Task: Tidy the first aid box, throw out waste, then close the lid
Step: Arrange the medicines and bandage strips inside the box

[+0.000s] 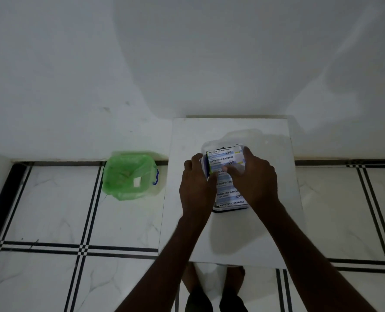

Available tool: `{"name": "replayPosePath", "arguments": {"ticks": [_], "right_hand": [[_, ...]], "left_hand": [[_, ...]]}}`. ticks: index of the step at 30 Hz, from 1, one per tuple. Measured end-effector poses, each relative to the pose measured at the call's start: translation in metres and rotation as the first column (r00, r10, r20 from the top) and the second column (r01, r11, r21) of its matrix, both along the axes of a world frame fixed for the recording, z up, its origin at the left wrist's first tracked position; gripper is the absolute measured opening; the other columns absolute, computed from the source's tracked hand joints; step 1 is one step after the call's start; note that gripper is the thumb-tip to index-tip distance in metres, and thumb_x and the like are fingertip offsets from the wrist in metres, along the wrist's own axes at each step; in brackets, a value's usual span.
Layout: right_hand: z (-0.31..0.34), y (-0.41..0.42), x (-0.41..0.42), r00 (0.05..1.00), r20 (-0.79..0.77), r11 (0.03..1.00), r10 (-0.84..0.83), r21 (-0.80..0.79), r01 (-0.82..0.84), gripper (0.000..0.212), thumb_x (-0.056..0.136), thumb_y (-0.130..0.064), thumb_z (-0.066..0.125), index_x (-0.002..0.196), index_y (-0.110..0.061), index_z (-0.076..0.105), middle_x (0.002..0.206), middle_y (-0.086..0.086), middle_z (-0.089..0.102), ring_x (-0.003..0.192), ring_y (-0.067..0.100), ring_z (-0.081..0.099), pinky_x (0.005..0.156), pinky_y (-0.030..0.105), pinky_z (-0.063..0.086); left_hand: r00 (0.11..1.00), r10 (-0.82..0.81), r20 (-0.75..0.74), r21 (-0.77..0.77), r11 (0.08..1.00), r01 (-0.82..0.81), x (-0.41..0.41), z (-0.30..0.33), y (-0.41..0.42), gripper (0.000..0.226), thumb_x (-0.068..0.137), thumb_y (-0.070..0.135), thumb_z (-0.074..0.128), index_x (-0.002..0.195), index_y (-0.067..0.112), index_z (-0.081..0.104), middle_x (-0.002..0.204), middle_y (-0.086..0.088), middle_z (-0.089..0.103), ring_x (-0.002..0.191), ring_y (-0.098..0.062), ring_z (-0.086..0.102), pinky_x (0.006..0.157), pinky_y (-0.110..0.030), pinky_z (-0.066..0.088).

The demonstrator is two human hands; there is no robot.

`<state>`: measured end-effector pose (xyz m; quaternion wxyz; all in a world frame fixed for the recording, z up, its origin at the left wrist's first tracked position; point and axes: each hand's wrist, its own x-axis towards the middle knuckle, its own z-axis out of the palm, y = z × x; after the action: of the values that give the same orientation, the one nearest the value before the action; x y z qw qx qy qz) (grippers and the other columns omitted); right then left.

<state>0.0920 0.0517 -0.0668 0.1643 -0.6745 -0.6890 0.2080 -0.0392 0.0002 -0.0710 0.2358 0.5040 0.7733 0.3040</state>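
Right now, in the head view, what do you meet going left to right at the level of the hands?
Green-lined waste bin on the floor → left hand → antiseptic bandage strips in the first aid box → right hand, all three over the white table.

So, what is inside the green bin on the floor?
The bin is lined with a green bag. Inside, a small white scrap lies near its right side. The rest looks dim and blurred; whether more waste lies there cannot be told.

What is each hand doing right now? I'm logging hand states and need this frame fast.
Left hand: curled around the left edge of the antiseptic bandage strips, gripping them.
Right hand: fingers pressed on the strips; full grip cannot be told.
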Motion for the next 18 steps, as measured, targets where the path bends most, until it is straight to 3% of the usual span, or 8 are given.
{"name": "replayPosePath", "arguments": {"ticks": [2, 4, 8, 10, 13, 15, 18], "right_hand": [[0.005, -0.002, -0.002, 0.988, 0.151, 1.000, 0.009, 0.028, -0.013, 0.062, 0.087, -0.059, 0.055, 0.126, -0.012, 0.053, 0.096, 0.006, 0.075, 0.080, 0.026, 0.072, 0.068, 0.033, 0.055], [0.010, -0.002, -0.001, 0.983, 0.180, 0.996, -0.038, 0.089, 0.023, 0.051, 0.090, -0.056, 0.052, 0.115, -0.012, 0.058, 0.094, 0.005, 0.074, 0.080, 0.026, 0.070, 0.068, 0.033, 0.053], [0.011, -0.001, 0.014, 0.943, -0.125, 0.917, -0.310, 0.224, 0.331, 0.018, 0.092, -0.029, 0.056, 0.096, -0.016, 0.067, 0.085, 0.006, 0.075, 0.077, 0.030, 0.070, 0.066, 0.029, 0.049], [-0.014, 0.004, 0.034, 0.893, -0.143, 0.898, -0.426, 0.052, 0.437, 0.015, 0.089, -0.021, 0.056, 0.089, -0.014, 0.069, 0.085, 0.010, 0.075, 0.079, 0.034, 0.070, 0.069, 0.031, 0.051], [-0.054, 0.008, 0.058, 0.906, -0.111, 0.871, -0.408, -0.346, 0.350, 0.023, 0.079, -0.031, 0.060, 0.087, -0.013, 0.072, 0.091, 0.013, 0.075, 0.085, 0.035, 0.072, 0.082, 0.042, 0.058], [-0.066, 0.004, 0.058, 0.962, -0.052, 0.894, -0.269, -0.385, 0.230, 0.017, 0.079, -0.024, 0.068, 0.088, -0.010, 0.073, 0.093, 0.014, 0.074, 0.089, 0.034, 0.070, 0.083, 0.040, 0.057], [-0.067, -0.004, 0.048, 0.993, 0.042, 0.926, -0.108, -0.360, 0.116, 0.008, 0.081, -0.012, 0.065, 0.086, -0.006, 0.068, 0.092, 0.015, 0.071, 0.088, 0.035, 0.068, 0.071, 0.033, 0.050]], "left_hand": [[0.999, 0.017, 0.034, -0.033, 0.999, -0.016, -0.001, -0.002, 0.001, 0.053, 0.088, 0.033, 0.064, 0.135, 0.018, 0.045, 0.120, -0.004, 0.061, 0.101, -0.025, 0.065, 0.081, -0.041, 0.054], [0.997, 0.033, 0.064, -0.068, 0.997, -0.029, -0.004, -0.002, 0.002, 0.053, 0.088, 0.037, 0.059, 0.136, 0.017, 0.045, 0.115, -0.004, 0.069, 0.096, -0.026, 0.069, 0.083, -0.043, 0.055], [1.000, 0.019, 0.025, -0.181, 0.983, -0.014, -0.012, -0.002, 0.007, 0.028, 0.092, 0.026, 0.060, 0.118, 0.015, 0.063, 0.103, -0.004, 0.076, 0.092, -0.025, 0.072, 0.081, -0.036, 0.053], [1.000, -0.017, 0.004, -0.170, 0.985, 0.017, -0.016, 0.000, 0.008, 0.021, 0.092, 0.020, 0.060, 0.109, 0.011, 0.069, 0.099, -0.006, 0.076, 0.089, -0.024, 0.070, 0.078, -0.032, 0.050], [0.999, -0.050, -0.017, -0.142, 0.989, 0.048, -0.023, 0.001, 0.012, 0.019, 0.090, 0.018, 0.062, 0.103, 0.008, 0.071, 0.092, -0.008, 0.076, 0.081, -0.023, 0.069, 0.071, -0.026, 0.045], [0.999, -0.043, 0.031, -0.135, 0.990, 0.047, -0.028, -0.002, 0.015, 0.021, 0.087, 0.021, 0.061, 0.099, 0.008, 0.072, 0.086, -0.008, 0.076, 0.073, -0.025, 0.071, 0.070, -0.035, 0.057], [0.997, -0.008, 0.074, -0.129, 0.992, 0.017, -0.037, -0.007, 0.016, 0.031, 0.081, 0.031, 0.057, 0.098, 0.010, 0.071, 0.082, -0.007, 0.075, 0.070, -0.028, 0.072, 0.065, -0.047, 0.061]]}}
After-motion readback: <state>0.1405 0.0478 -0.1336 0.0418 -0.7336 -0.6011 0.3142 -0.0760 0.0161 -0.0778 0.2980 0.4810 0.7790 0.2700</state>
